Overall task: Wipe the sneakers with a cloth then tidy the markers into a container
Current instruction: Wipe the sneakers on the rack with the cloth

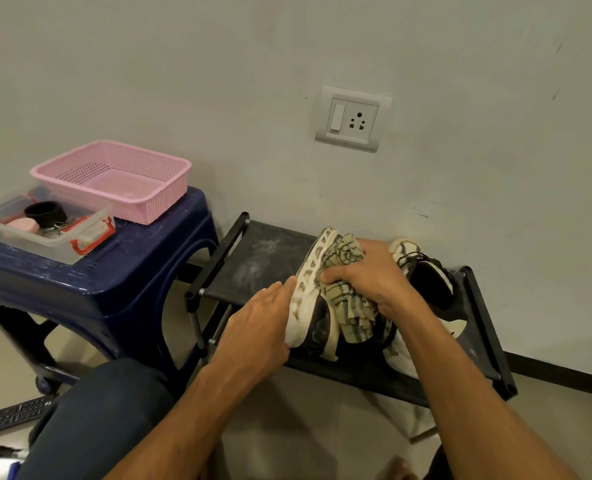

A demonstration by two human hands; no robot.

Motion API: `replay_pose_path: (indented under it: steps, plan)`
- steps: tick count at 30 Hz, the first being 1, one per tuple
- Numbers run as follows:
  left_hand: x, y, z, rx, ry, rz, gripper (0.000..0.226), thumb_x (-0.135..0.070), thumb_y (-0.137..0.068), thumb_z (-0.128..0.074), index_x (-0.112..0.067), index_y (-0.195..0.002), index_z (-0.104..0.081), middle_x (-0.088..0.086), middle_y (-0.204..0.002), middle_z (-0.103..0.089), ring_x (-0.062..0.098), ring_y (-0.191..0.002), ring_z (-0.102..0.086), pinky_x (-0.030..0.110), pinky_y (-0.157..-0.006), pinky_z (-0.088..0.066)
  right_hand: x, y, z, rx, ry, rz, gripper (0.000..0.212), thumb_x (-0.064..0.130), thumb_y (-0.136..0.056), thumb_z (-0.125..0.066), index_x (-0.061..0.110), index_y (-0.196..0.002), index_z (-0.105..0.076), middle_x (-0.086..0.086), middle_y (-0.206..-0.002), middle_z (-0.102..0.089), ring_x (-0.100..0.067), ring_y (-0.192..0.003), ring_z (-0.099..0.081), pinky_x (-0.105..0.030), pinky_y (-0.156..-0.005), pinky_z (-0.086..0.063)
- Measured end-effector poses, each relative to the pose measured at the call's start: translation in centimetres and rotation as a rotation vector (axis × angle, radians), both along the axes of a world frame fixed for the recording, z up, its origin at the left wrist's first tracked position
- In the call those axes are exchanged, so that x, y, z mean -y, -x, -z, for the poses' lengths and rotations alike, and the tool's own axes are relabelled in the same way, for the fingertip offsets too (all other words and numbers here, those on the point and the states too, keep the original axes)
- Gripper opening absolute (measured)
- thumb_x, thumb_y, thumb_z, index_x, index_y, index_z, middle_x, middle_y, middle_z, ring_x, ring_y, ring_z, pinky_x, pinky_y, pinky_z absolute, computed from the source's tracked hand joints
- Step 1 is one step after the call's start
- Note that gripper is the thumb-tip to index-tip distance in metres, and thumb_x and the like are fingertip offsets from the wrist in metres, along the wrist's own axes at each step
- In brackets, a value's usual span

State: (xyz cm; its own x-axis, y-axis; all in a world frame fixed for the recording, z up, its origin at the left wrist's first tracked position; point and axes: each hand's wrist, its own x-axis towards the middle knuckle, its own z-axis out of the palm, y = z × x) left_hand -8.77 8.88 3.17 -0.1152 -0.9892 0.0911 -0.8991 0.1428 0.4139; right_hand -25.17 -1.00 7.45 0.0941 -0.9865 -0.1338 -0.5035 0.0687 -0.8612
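A black and white sneaker lies tipped on its side on the black shoe rack, its white sole turned toward me. My left hand rests against the sole with straight fingers, steadying it. My right hand grips a bunched checked cloth and presses it onto the sneaker's upper. A second sneaker stands behind my right hand, partly hidden. A marker lies on the floor at the lower left.
A blue plastic stool at the left carries an empty pink basket and a clear box with small items. A keyboard lies on the floor. My knee is at the bottom left. A wall socket is above.
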Motion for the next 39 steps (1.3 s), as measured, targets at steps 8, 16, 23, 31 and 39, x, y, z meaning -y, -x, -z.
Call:
replay_pose_path:
  steps: [8,16,23,31,39]
  plan:
    - [0.2,-0.2,0.1,0.046,-0.042,-0.025,0.104,-0.026,-0.079,-0.077,-0.024,-0.154,-0.004,-0.006,-0.157,-0.023,0.012,-0.144,-0.021,0.028,-0.113,-0.027,-1.1,-3.3,1.0,-0.147,0.135,-0.078,0.026,0.020,-0.063,-0.083,0.015,-0.079,-0.063,0.001,-0.078,-0.069,-0.012,-0.071,-0.066,-0.022,-0.052,-0.047]
    - [0.2,-0.2,0.1,-0.004,-0.051,-0.026,0.100,-0.027,-0.081,-0.076,-0.026,-0.153,-0.006,-0.008,-0.157,-0.024,0.012,-0.145,-0.021,0.032,-0.116,-0.020,0.4,-1.9,0.7,-0.095,0.274,0.235,0.020,0.023,-0.071,-0.077,0.019,-0.087,-0.065,0.003,-0.083,-0.069,-0.018,-0.079,-0.067,-0.033,-0.072,-0.057]
    - [0.8,0.1,-0.1,0.052,-0.041,0.003,0.102,-0.027,-0.084,-0.074,-0.029,-0.154,0.001,-0.009,-0.161,-0.009,0.011,-0.148,-0.003,0.024,-0.102,0.006,2.1,-0.6,1.0,0.030,0.199,0.323,0.021,0.018,-0.067,-0.079,0.018,-0.083,-0.066,0.004,-0.079,-0.071,-0.015,-0.074,-0.069,-0.037,-0.070,-0.060]
    - [0.8,0.1,0.1,0.031,-0.004,0.004,0.103,-0.020,-0.084,-0.073,-0.028,-0.154,0.002,-0.009,-0.161,-0.010,0.010,-0.148,-0.003,0.021,-0.106,0.005,3.9,-3.4,1.7,-0.041,0.140,0.289,0.024,0.017,-0.063,-0.079,0.016,-0.082,-0.066,-0.001,-0.083,-0.069,-0.019,-0.078,-0.067,-0.037,-0.071,-0.059]
    - [1.1,0.3,0.5,0.028,0.012,0.013,0.102,-0.018,-0.083,-0.074,-0.026,-0.154,-0.001,-0.007,-0.161,-0.011,0.010,-0.148,-0.005,0.022,-0.111,0.003,4.9,-5.3,1.7,-0.274,0.233,0.297,0.019,0.014,-0.074,-0.071,0.015,-0.085,-0.056,0.002,-0.078,-0.056,-0.021,-0.076,-0.056,-0.032,-0.062,-0.048]
